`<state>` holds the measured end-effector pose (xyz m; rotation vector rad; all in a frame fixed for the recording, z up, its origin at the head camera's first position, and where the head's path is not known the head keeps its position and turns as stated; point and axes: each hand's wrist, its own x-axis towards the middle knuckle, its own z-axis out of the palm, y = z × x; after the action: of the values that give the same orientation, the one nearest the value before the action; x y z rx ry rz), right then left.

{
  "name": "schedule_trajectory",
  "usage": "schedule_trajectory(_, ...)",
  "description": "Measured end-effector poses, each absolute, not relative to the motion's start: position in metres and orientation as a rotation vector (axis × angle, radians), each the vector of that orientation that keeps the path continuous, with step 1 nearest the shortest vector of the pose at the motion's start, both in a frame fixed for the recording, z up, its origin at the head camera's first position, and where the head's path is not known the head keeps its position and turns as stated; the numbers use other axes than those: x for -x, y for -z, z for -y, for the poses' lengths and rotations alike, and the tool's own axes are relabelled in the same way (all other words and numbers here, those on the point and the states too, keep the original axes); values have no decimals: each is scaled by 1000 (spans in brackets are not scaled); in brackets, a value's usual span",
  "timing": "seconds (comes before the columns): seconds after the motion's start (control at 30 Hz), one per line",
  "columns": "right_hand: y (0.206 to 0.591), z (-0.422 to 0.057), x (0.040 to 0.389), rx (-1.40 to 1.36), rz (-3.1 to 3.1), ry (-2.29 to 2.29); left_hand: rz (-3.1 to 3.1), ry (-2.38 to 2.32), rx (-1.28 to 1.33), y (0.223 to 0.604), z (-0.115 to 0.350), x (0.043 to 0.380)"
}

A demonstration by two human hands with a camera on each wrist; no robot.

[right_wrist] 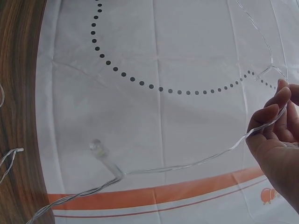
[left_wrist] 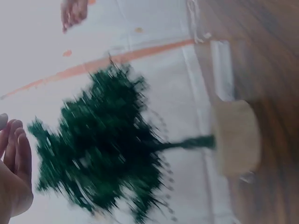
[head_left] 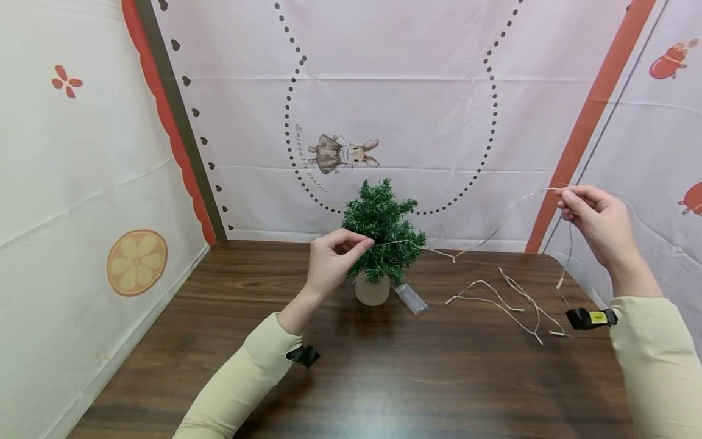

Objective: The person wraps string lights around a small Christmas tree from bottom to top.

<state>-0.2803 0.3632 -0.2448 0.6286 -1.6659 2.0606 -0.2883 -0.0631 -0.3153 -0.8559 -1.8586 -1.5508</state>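
Both our grips, left hand (head_left: 336, 259) and right hand (head_left: 602, 227), pinch the lights (right_wrist: 122, 176), stretched before the tree (head_left: 378, 228); we seem partway, a loose length remaining on the table (head_left: 351, 378).

A dark brown wood-grain table (head_left: 384, 378) stands before a pale pink backdrop (head_left: 395, 36), where a rabbit (head_left: 342, 153) in a brown skirt is printed sideways inside a dotted outline (head_left: 287, 116). The whitish cloth (head_left: 60, 183) on the left shows a red flower (head_left: 75, 82) above an orange slice (head_left: 137, 262); an orange-red stripe (head_left: 595, 116) slants down at right.
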Motion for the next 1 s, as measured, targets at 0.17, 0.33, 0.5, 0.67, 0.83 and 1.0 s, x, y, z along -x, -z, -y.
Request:
schedule_trajectory(0.17,245,-360,280,-663,1646,-2083,1891,1447,1000,305,38,288)
schedule_trajectory(0.33,244,-359,280,-659,1660,-2075,1947,1429,1081,290,10,290)
schedule_trajectory(0.5,243,-357,280,-694,1647,-2084,2001,1431,1090,278,-18,298)
schedule_trajectory(0.67,244,-354,279,-703,1654,-2083,2066,1491,1054,266,-43,304)
schedule_trajectory(0.83,245,-354,278,-671,1695,-2053,2123,1558,1010,262,-65,308)
schedule_trajectory(1.0,246,-355,277,-649,1724,-2031,2162,1622,976,262,-86,315)
